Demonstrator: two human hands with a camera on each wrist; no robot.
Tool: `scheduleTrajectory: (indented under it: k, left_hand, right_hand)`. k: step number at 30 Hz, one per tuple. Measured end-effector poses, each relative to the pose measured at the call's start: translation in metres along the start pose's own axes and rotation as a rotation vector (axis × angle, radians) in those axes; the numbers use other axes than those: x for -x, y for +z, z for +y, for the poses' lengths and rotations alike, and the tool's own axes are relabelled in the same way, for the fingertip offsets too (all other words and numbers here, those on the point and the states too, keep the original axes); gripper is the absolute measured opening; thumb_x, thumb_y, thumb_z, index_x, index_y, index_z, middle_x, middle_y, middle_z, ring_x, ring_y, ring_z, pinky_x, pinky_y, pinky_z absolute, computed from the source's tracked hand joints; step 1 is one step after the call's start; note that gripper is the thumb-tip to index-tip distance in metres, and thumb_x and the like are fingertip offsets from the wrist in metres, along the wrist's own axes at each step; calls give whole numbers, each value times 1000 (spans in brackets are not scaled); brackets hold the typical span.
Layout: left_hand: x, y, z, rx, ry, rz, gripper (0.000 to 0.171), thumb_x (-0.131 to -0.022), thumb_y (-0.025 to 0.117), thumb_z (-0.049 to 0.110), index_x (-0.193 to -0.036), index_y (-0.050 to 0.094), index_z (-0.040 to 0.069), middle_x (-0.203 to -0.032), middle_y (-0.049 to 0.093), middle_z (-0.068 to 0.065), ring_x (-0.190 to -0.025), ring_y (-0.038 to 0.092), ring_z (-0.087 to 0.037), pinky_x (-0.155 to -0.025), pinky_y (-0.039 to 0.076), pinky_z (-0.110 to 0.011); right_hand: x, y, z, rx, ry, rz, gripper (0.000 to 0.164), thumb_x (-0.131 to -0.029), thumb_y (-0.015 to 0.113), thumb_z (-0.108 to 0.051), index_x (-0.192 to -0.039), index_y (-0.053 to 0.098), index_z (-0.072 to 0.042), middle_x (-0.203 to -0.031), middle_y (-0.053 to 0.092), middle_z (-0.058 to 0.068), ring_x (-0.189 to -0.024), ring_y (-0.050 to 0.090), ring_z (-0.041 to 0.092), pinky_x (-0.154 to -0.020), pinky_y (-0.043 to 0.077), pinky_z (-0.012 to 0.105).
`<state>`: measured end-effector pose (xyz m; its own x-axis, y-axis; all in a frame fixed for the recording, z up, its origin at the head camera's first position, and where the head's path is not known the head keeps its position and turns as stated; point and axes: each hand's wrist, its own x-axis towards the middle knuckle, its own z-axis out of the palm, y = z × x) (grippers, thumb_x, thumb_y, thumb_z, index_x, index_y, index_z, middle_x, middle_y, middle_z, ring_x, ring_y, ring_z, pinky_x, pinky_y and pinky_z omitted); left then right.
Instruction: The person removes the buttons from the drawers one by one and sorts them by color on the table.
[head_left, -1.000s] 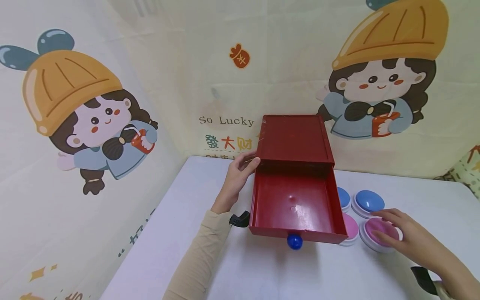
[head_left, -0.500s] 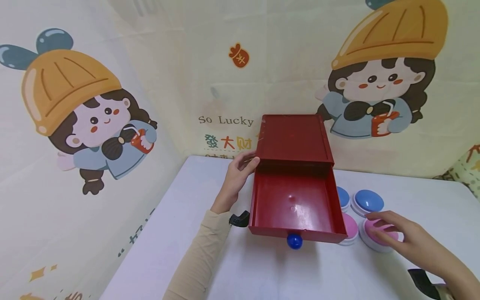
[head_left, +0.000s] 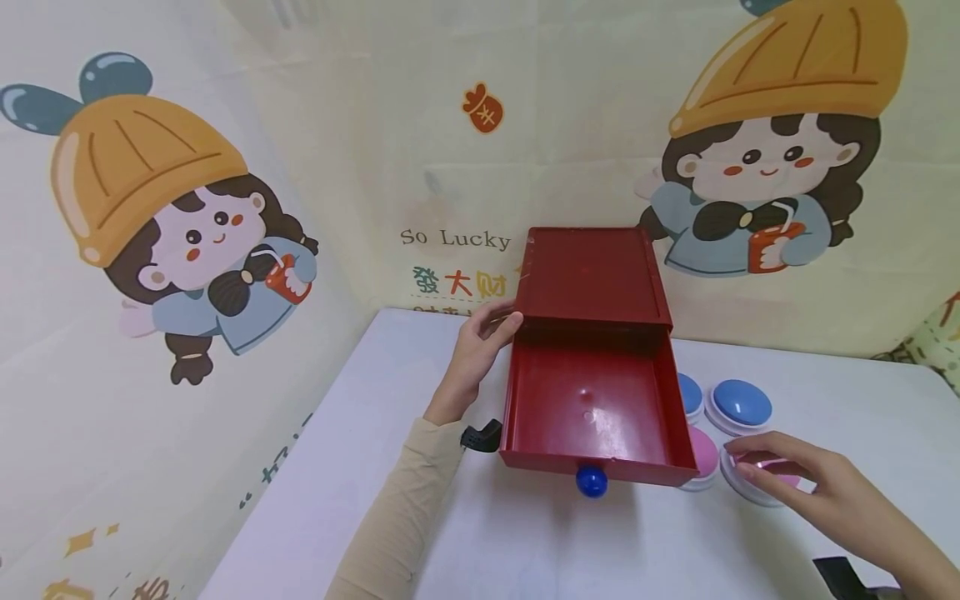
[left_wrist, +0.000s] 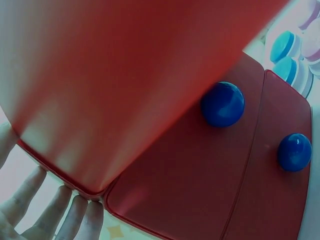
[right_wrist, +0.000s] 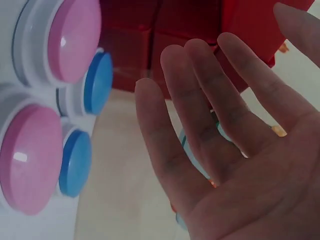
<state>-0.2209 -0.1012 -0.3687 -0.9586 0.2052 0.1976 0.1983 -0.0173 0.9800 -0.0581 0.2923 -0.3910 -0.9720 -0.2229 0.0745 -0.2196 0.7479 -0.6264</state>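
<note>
A red drawer cabinet (head_left: pixel 596 275) stands at the middle of the table with its top drawer (head_left: pixel 551 392) pulled out and bare inside. A blue knob (head_left: pixel 592 482) sits on that drawer's front. Below it, the left wrist view shows two closed drawer fronts with a blue knob (left_wrist: pixel 223 104) on each. My left hand (head_left: pixel 474 354) rests against the cabinet's left side, its fingers extended along the wall. To the right, my right hand (head_left: pixel 836 492) hovers by a round pink-topped button (right_wrist: pixel 30 160), fingers slightly bent and holding nothing.
Right of the cabinet stand two blue-topped buttons (head_left: pixel 742 402) and another pink-topped button (head_left: pixel 703 454) on white bases. The drawer partly hides the nearer ones. A printed cloth (head_left: pixel 442 183) hangs behind the white table (head_left: pixel 525 533).
My right hand has dipped slightly and now covers more of the pink-topped button. The left hand, cabinet and drawer keep their places, while the head view shifts a little.
</note>
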Motion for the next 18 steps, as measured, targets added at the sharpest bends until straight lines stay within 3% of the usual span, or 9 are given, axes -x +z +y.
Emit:
scheduleTrajectory:
  k: [4, 9, 11, 13, 18]
  left_hand:
    - [0, 0, 1, -1, 2, 0, 39, -97, 65, 31, -135, 58, 21, -132, 60, 0, -122, 59, -16, -102, 51, -34]
    - [0, 0, 1, 0, 4, -1, 40, -97, 65, 31, -135, 57, 21, -133, 59, 0, -123, 59, -16, -102, 51, -35]
    - [0, 0, 1, -1, 3, -1, 40, -97, 65, 31, -135, 57, 21, -133, 59, 0, -123, 59, -16, -102, 51, -35]
    - [0, 0, 1, -3, 1, -1, 40, -97, 65, 31, -135, 57, 21, -133, 59, 0, -122, 59, -16, -102, 52, -35]
    - [-1, 0, 1, -2, -1, 0, 40, -97, 65, 30, -135, 57, 20, -132, 60, 0, -122, 60, -16, -102, 51, -34]
  right_hand:
    - [2, -1, -5, -53, 51, -59, 31, -95, 68, -21, -124, 65, -13, -114, 69, 5, -94, 60, -7, -70, 60, 24]
    - [3, -7, -13, -199, 142, -201, 39, -103, 53, -23, -135, 56, 0, -122, 66, 17, -96, 67, 4, -74, 62, 38]
    - [3, -8, -16, -233, 150, -235, 40, -106, 48, -24, -136, 53, 3, -121, 67, 18, -95, 68, 5, -74, 62, 38]
    - [3, -9, -18, -248, 137, -252, 40, -107, 45, -23, -136, 52, 4, -118, 68, 14, -94, 69, 5, -73, 62, 36]
    - [4, -8, -21, -253, 69, -248, 36, -107, 42, -19, -134, 56, 1, -112, 69, -7, -94, 68, 2, -74, 61, 27]
